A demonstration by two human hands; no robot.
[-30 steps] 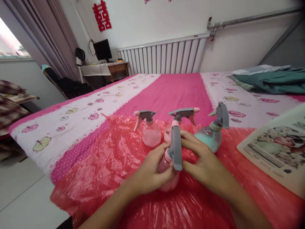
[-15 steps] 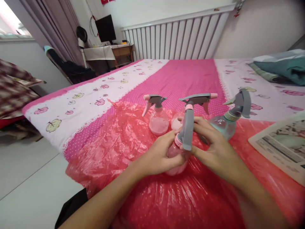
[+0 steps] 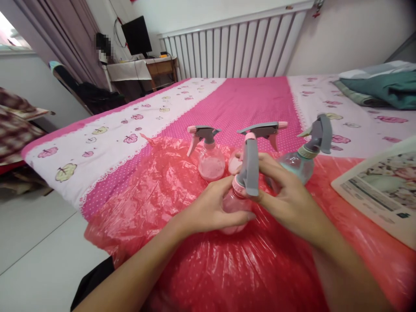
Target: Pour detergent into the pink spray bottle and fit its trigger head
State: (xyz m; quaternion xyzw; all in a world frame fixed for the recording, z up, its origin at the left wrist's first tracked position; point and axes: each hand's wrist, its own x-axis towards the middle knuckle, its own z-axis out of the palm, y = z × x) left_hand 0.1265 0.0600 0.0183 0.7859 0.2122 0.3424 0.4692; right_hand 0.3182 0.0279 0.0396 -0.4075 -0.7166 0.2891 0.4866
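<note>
A clear pink spray bottle with a grey trigger head stands on red plastic in front of me, its pink nozzle facing away. My left hand is wrapped around its body, thumb across the near side. On the other side my right hand closes at the neck and collar, with thumb in front; the fingertips are partly hidden behind the head. Just beyond are a second pink spray bottle, nozzle to the left, and a third spray bottle, mostly covered by my hands. A greenish spray bottle stands behind my right hand.
Crinkled red plastic sheeting covers the near part of the bed. A printed bag lies at the right, and folded cloth farther back. Beyond the bed stand a desk with a monitor, and a white radiator.
The view has shifted slightly, so everything sits a little farther left. Both hands keep their grip on the front bottle, and the right thumb is drawn slightly back from the trigger head.
</note>
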